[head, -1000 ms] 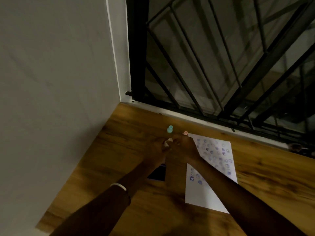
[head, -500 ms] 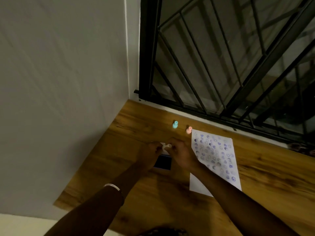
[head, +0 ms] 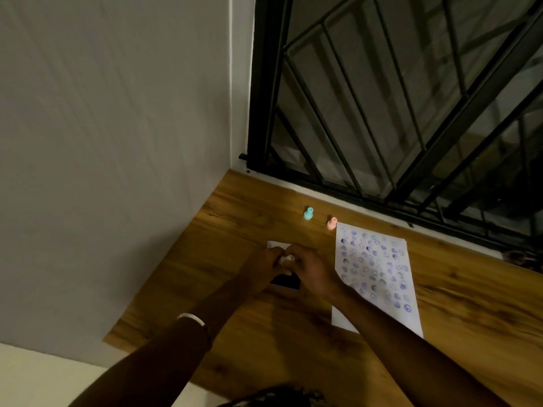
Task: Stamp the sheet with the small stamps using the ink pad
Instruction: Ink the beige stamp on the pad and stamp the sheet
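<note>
A white sheet [head: 379,289] covered with several blue stamp marks lies on the wooden table [head: 458,327]. Left of it sits the dark ink pad [head: 286,282], its white lid [head: 276,245] open behind. My left hand [head: 261,268] and my right hand [head: 311,270] meet just above the pad, both pinching a small pale stamp [head: 286,259] between their fingertips. A teal stamp [head: 308,213] and a pink stamp [head: 332,223] stand upright beyond the hands, near the sheet's top left corner.
A grey wall [head: 117,142] runs along the table's left edge. A black window grille [head: 382,113] stands behind the table's far edge. A white bangle [head: 191,317] circles my left wrist.
The view has shifted, so the scene sits lower and more to the right. My hands stay together on the pale stamp, now lower over the ink pad.
</note>
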{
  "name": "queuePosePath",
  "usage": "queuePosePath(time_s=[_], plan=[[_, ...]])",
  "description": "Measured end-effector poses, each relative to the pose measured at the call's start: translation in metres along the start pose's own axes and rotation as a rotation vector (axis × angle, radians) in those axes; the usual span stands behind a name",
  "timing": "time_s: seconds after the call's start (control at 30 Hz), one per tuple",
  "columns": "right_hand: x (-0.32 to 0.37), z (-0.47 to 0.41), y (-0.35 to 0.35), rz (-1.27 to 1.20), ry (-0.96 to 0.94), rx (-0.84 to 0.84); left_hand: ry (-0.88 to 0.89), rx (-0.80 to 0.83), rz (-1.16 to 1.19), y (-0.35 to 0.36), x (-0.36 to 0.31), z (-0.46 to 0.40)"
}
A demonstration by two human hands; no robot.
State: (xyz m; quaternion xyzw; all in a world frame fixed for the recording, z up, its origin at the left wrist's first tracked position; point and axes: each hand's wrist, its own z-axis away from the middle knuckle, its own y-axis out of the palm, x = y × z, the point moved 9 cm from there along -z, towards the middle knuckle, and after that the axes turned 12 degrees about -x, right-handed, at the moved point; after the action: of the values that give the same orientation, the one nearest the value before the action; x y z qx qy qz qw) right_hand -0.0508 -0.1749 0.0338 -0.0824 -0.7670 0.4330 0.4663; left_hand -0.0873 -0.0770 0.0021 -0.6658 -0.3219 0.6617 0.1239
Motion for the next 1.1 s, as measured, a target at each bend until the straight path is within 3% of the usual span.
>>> queuePosePath(time_s=[0.3,0.53,0.67,0.9,1.1], plan=[[0.007,-0.001,-0.007,0.068,-0.150,-0.010,0.056,0.101,-0.013,0.001,0.006,-0.009],[0.002,0.006,-0.003,0.194,-0.149,0.100,-0.121,-0.171,0.046,-0.025,0.038,-0.008],[0.003,0.009,0.013,0.259,-0.150,0.166,-0.184,-0.165,0.049,-0.017,0.048,0.002],[0.000,0.011,0.023,0.251,-0.163,0.105,-0.190,-0.164,0.011,-0.011,0.050,0.005],[-0.005,0.005,0.028,0.262,-0.151,0.150,-0.173,-0.265,-0.003,-0.010,0.046,0.007]])
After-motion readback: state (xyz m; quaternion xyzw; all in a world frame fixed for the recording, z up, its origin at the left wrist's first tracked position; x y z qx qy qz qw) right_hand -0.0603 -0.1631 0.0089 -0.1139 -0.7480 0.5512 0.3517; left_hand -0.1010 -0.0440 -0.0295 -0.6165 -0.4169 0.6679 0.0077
